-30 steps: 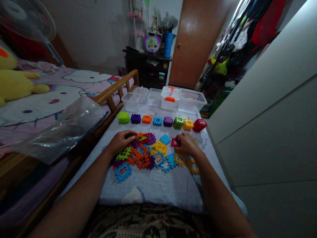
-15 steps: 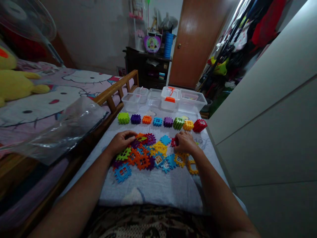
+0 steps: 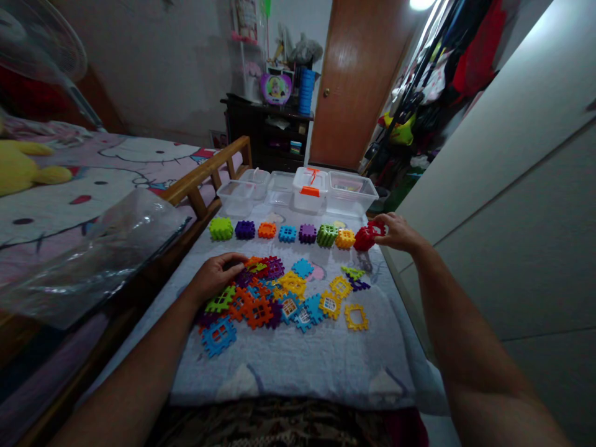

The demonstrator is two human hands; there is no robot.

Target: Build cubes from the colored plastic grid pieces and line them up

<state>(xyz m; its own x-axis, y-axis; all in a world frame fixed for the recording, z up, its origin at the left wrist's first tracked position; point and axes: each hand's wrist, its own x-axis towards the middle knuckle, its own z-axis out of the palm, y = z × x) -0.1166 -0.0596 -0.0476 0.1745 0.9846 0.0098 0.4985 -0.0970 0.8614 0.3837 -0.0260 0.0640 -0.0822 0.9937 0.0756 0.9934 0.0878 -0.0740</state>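
My right hand (image 3: pixel 395 231) grips a red tile (image 3: pixel 377 228) at the red stack (image 3: pixel 364 239), the right end of a row of colour-sorted stacks. My left hand (image 3: pixel 220 273) rests at the left edge of the loose pile, its thumb and fingers apart beside orange and purple pieces. Loose in the pile are a green tile (image 3: pixel 220 299), an orange tile (image 3: pixel 259 313), a blue tile (image 3: pixel 218 336) and several yellow ones. A yellow frame (image 3: pixel 356 317) lies apart at the right, below a small green piece (image 3: pixel 352 272).
Clear plastic boxes (image 3: pixel 351 194) and a lidded box with an orange latch (image 3: pixel 310 191) stand behind the row. A wooden bed rail (image 3: pixel 214 164) and a clear plastic bag (image 3: pixel 100 257) are at the left. A white cabinet (image 3: pixel 503 248) stands at the right.
My right hand has moved from the pile, up and right, to the red stack with a red tile. My left hand has stayed by the pile. The view has shifted slightly.
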